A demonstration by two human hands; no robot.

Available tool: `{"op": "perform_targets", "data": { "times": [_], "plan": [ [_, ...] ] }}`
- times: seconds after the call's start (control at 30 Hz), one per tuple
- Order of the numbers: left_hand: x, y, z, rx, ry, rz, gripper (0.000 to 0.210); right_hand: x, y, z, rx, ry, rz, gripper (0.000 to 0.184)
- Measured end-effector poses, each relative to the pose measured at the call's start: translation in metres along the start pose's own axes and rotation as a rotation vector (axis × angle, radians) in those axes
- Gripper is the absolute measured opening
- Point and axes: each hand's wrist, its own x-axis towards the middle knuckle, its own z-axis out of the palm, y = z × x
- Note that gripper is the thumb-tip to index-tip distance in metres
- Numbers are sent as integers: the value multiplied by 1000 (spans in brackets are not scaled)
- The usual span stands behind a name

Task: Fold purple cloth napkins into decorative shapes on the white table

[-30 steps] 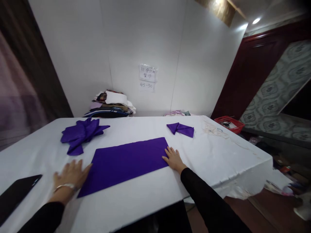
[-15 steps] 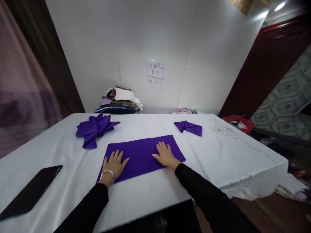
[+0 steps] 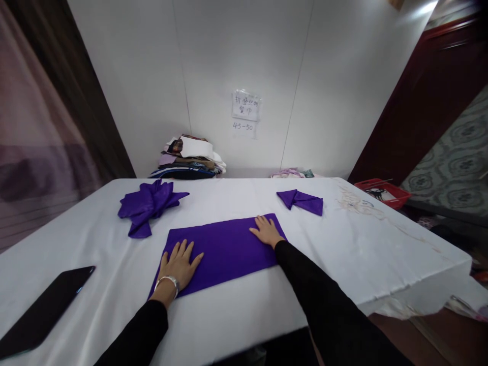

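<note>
A purple cloth napkin lies flat as a long rectangle on the white-covered table in front of me. My left hand, with a silver bracelet at the wrist, rests on the napkin's left end, fingers spread. Near the upper right corner of the same cloth, my right hand lies palm down with its fingers stretched out. Neither hand grips anything. Beyond, at the left, sits a purple napkin folded into a pleated, fan-like shape. A smaller folded purple napkin lies at the back right.
A black tablet-like slab lies at the table's left front. Stacked clothes stand against the back wall, with more cloth to their right. A red basket is beyond the right edge. Paper signs hang on the wall.
My right hand has slid away from me across the napkin, towards its upper right corner. The left hand stays on the left end. The view has shifted slightly.
</note>
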Motion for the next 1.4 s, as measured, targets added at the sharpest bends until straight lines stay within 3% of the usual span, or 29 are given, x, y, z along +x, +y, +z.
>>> {"op": "perform_targets", "data": {
  "times": [0.13, 0.23, 0.33, 0.43, 0.5, 0.6, 0.67, 0.77, 1.0, 1.1, 1.17, 1.23, 1.4],
  "plan": [
    [1, -3, 4, 0, 5, 5, 68, -6, 44, -7, -52, 28, 155, 71],
    [5, -9, 5, -17, -3, 2, 67, -7, 52, -5, -67, 33, 161, 72],
    [14, -6, -2, -25, -90, 11, 59, -5, 52, -1, -59, 49, 147, 73],
    [30, 20, -14, -24, -142, 23, 61, -4, 53, 1, -48, 67, 134, 74],
    [42, 47, -18, -28, -110, 100, 69, -4, 54, 2, -41, 81, 126, 74],
    [60, 80, -14, -36, -68, 235, 69, -4, 56, 4, -32, 112, 110, 73],
    [70, 84, -8, -39, -59, 234, 69, -4, 56, 4, -31, 124, 104, 73],
    [82, 54, 0, -49, -32, 144, 71, -4, 55, 3, -39, 108, 111, 73],
    [72, -82, -8, 57, 8, -222, 67, -4, 55, 3, -38, 100, 119, 72],
    [60, -106, -15, 103, 20, -294, 64, -4, 55, 2, -37, 100, 124, 71],
    [51, -98, -18, 102, 37, -285, 63, -4, 54, 2, -42, 95, 129, 72],
    [42, -75, -18, 78, 55, -247, 64, -5, 53, 2, -52, 85, 138, 71],
    [21, -17, -10, 20, 30, -5, 68, -8, 52, -2, -59, 76, 135, 70]
  ]
}}
